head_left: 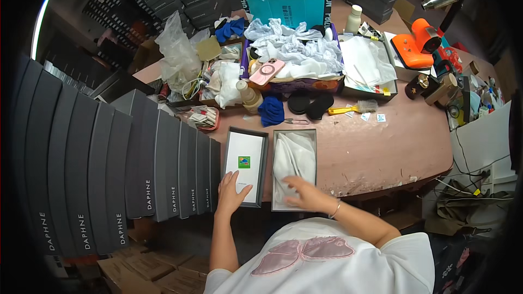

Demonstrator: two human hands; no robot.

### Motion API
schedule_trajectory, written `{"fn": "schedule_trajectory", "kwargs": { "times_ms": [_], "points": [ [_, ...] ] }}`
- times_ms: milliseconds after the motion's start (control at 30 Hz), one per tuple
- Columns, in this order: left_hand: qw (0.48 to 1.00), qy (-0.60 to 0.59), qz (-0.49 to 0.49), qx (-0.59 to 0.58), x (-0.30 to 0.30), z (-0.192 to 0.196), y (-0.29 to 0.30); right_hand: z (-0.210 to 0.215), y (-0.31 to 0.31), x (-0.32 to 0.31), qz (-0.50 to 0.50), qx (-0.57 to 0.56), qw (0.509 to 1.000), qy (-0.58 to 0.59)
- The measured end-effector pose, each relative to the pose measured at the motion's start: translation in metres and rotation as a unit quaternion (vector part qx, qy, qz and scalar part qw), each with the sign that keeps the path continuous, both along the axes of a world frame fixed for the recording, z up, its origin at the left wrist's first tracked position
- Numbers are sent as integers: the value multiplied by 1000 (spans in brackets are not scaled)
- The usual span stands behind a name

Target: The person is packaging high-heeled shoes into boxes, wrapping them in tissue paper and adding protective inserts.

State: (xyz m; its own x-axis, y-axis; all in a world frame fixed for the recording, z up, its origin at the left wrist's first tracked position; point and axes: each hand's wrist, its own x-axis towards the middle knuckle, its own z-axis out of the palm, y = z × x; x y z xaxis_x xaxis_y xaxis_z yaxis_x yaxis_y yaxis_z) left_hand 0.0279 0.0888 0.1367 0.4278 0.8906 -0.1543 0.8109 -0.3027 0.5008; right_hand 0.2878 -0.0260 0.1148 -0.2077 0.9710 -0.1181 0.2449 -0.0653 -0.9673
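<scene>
One box lies open, white paper inside, lid still off under the left hand, fingers spread; the right hand, blurred, I can't tell.

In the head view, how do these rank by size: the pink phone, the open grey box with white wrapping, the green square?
1. Open grey box
2. Pink phone
3. Green square
</scene>
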Motion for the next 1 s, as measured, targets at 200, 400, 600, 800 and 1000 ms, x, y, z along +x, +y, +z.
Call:
{"fn": "schedule_trajectory", "kwargs": {
  "times_ms": [200, 400, 600, 800, 1000],
  "points": [
    [989, -141, 10, -37, 37, -50, -30, 15, 94, 149, -221, 195, 918, -265],
    [982, -169, -82, -1, 116, -55, -16, 21, 236, 210, -204, 257, 805, -494],
    [975, -192, -96, -61, 159, -53, 0, -5, 304, 226, -56, 99, 808, -578],
    [979, -175, -106, 2, 212, -23, 72, -28, 309, 254, -32, 137, 857, -496],
    [961, -188, -138, 147, 298, -3, 197, -19, 304, 316, -90, 152, 919, -352]
  ]
}}
